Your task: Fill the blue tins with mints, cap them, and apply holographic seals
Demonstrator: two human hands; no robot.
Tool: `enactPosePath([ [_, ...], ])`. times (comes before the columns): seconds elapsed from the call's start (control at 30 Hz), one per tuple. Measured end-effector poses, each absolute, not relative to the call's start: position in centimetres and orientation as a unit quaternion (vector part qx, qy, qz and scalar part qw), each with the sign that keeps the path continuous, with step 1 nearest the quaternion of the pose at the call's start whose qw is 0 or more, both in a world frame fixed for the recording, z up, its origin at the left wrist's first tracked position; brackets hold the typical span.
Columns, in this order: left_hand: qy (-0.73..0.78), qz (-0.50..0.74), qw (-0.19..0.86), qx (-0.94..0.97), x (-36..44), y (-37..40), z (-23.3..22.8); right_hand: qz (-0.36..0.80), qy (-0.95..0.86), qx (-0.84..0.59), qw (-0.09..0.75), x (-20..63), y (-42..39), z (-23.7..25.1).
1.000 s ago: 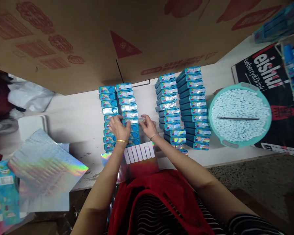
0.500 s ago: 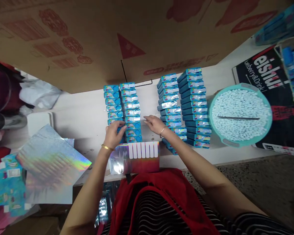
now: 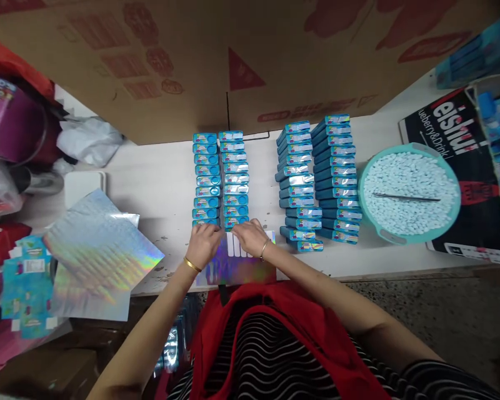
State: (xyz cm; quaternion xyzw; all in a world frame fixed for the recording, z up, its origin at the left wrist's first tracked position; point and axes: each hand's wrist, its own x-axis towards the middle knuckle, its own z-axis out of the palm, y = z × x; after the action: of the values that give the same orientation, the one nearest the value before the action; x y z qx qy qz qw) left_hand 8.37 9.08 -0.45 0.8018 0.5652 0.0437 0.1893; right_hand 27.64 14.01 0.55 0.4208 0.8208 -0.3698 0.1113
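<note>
Both hands are down at the near edge of the bench (image 3: 162, 166), left hand (image 3: 206, 244) and right hand (image 3: 250, 238) side by side over a shiny sheet (image 3: 237, 273) with white strips. Fingers look bunched on each, but can't tell if either grip's actually pinching anything. Blue packs (image 3: 235, 200) sit in two columns just beyond, lettering too small for me to read. Far right, a black carton (image 3: 475, 161) shows "eishui" and "ueberry&Drink". Big cardboard box (image 3: 191, 72) at the far side has red print, illegible.
</note>
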Motion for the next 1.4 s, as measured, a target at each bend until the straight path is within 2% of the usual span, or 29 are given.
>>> enactPosePath([
  [0.23, 0.550, 0.096, 0.133, 0.819, 10.0, 5.7, -1.0, -0.327, 0.839, 0.422, 0.101, 28.2, 13.7, -0.7],
  [0.43, 0.557, 0.225, 0.237, 0.764, 11.6, 1.9, 3.0, -0.305, 0.850, 0.425, 0.057, 28.7, 12.7, -2.1],
  [0.5, 0.622, 0.318, 0.283, 0.658, 12.2, 2.3, 4.5, -0.330, 0.839, 0.433, -0.001, 29.1, 12.3, -2.2],
  [0.67, 0.699, 0.517, 0.391, 0.302, 13.9, 7.0, 4.6, -0.463, 0.719, 0.426, -0.294, 30.2, 11.3, -0.7],
  [0.73, 0.687, 0.543, 0.424, 0.232, 14.6, 8.7, 3.5, -0.508, 0.657, 0.448, -0.331, 30.2, 11.0, 0.2],
  [0.93, 0.707, 0.497, 0.443, 0.238, 16.1, 11.7, -0.2, -0.516, 0.582, 0.558, -0.290, 30.6, 13.5, -0.1],
  [1.17, 0.794, 0.338, 0.234, 0.447, 16.5, 15.9, -2.9, -0.386, 0.690, 0.604, -0.099, 31.8, 19.2, -2.8],
  [1.4, 0.827, 0.262, 0.205, 0.453, 16.9, 17.4, -4.0, -0.351, 0.713, 0.604, -0.059, 31.2, 20.6, -4.3],
])
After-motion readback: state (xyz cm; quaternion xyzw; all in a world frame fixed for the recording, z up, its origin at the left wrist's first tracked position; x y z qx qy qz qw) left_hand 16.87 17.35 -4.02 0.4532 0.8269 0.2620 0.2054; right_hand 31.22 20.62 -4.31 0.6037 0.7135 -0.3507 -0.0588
